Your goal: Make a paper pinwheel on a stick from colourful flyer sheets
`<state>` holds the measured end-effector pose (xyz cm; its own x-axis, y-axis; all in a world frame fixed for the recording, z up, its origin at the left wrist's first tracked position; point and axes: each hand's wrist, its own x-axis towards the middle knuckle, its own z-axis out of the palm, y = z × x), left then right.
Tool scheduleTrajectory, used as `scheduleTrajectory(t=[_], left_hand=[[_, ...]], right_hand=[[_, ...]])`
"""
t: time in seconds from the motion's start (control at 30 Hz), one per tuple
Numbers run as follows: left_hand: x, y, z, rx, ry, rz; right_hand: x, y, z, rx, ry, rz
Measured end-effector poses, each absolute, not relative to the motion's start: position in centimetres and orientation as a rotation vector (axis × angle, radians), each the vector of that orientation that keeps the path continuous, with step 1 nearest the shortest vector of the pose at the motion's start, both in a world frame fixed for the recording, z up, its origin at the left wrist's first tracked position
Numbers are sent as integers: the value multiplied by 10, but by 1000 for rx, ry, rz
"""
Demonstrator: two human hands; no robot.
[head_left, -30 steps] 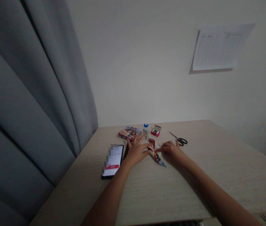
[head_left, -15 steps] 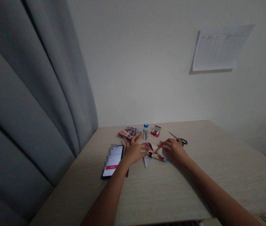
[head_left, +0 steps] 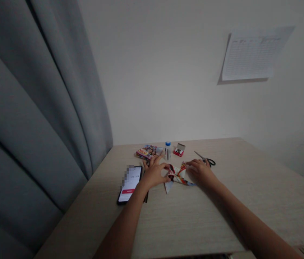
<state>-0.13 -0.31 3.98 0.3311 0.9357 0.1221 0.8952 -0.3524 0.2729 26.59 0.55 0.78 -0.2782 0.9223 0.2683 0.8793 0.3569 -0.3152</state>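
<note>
A bow-shaped piece of folded printed paper (head_left: 179, 177), white with red and orange patches, lies on the table between my hands. A pointed pale tail sticks out from its lower left. My left hand (head_left: 154, 175) pinches the paper's left side between thumb and index finger, the other fingers spread above. At its upper right edge, my right hand (head_left: 202, 172) has curled fingertips closed on the paper; its thumb is mostly hidden. Close behind the right hand lie black-handled scissors (head_left: 210, 162), blades pointing up and left.
Left of my left forearm lies a lit phone (head_left: 129, 185), with thin dark sticks (head_left: 146, 198) beside it. Behind are a stack of printed booklets (head_left: 148, 151), a blue-capped bottle (head_left: 167, 151) and an open small red box (head_left: 179, 150). A grey curtain (head_left: 46, 126) borders the left side.
My right fingers have shifted slightly along the paper's upper right edge, which now stands up more visibly. The left hand keeps its pinch. The whole view has shifted a little.
</note>
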Motion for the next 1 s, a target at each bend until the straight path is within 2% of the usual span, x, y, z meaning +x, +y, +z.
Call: scheduleTrajectory(t=[0.4,0.67,1.0], left_hand=[[-2,-3,40,2422,1677,441],[-1,-4,43,2408,1649,438],[-1,-5,44,2396,1676,427]], right_hand=[[251,24,22,-1475,-2321,64],[233,60,42,-1658,-2220,-92],[222,79,23,-1757,-2151,-71]])
